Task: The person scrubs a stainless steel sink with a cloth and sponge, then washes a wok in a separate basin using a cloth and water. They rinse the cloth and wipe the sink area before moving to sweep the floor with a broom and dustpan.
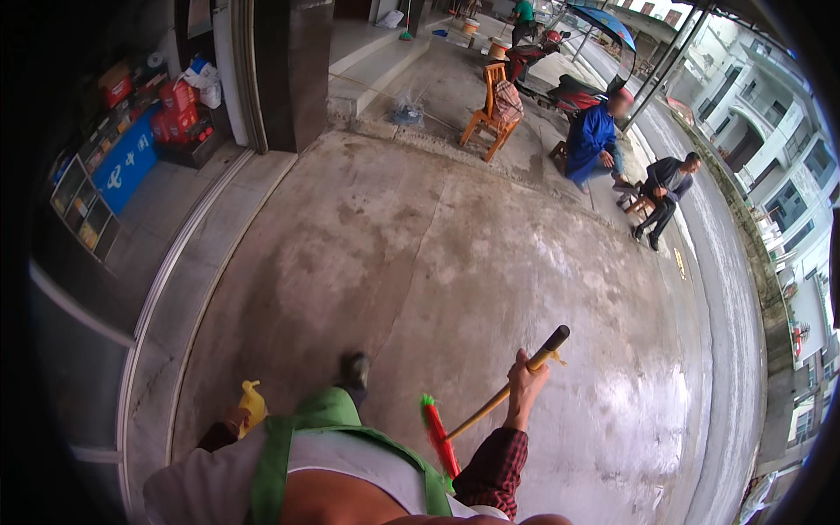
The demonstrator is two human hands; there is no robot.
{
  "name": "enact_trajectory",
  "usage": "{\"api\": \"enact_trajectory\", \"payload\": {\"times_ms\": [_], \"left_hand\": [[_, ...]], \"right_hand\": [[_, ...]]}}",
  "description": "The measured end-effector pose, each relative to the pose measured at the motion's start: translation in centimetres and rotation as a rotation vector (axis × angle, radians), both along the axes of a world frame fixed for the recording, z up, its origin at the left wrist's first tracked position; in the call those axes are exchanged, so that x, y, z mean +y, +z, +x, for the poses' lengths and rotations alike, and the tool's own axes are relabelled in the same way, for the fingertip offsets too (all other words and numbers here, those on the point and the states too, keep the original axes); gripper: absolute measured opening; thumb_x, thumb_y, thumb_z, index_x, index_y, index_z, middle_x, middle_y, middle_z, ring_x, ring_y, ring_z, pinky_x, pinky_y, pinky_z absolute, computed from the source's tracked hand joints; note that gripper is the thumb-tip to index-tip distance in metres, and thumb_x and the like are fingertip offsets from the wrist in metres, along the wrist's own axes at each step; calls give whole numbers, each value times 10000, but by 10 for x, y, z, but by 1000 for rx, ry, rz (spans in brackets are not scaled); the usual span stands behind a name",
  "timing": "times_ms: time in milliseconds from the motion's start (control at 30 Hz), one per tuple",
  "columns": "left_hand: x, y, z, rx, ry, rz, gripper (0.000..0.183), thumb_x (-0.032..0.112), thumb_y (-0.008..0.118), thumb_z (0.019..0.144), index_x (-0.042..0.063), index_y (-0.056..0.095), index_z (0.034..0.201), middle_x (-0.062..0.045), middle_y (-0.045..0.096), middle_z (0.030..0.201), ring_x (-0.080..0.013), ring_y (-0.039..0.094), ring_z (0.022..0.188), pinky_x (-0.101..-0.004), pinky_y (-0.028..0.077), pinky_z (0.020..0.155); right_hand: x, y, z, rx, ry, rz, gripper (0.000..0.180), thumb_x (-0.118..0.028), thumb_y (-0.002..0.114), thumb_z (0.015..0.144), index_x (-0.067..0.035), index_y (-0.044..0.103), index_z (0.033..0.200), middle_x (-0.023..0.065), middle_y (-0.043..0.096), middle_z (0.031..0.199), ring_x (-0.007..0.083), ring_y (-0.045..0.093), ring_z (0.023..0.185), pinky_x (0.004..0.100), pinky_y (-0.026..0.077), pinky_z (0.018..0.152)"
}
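Observation:
My right hand (527,382) is closed around the wooden handle of a broom (485,408), just below its dark end cap. The broom's red head with green bristles (438,436) is low in the view, beside my checked sleeve. At the lower left, my left hand (236,416) holds a yellow object (252,401), perhaps a plastic bottle or a bag; its kind is unclear. I wear a green apron (328,410) over light clothing, and one dark shoe (357,371) shows on the concrete floor (394,275).
A doorway sill (216,282) runs along the left, with shop shelves behind it. Ahead stand a wooden chair (489,125) with a bag and a red motorcycle (577,98). Two people sit on stools at the right, near the road (722,308). Another person stands farther back.

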State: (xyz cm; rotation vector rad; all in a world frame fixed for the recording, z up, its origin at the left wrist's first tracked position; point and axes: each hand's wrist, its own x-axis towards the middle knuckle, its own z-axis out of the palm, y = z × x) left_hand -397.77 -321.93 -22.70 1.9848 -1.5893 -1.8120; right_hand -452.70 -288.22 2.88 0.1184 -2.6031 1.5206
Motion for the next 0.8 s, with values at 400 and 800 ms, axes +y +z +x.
{"api": "enact_trajectory", "payload": {"times_ms": [400,800], "left_hand": [[-303,7,-407,176,-736,-438,224,223,548,721,54,529,575,-52,508,509,-161,502,473,-319,396,482],[-561,27,-675,-69,-600,-285,199,267,564,700,83,581,625,-92,567,568,-231,558,521,-366,422,491]], "right_hand": [[-230,51,-303,-31,-19,-352,242,-175,592,792,-12,572,614,-24,421,467,95,400,425,281,293,396],[-619,77,-605,199,258,-359,373,-276,619,812,2,505,589,141,444,482,199,374,413,363,333,427]]}}
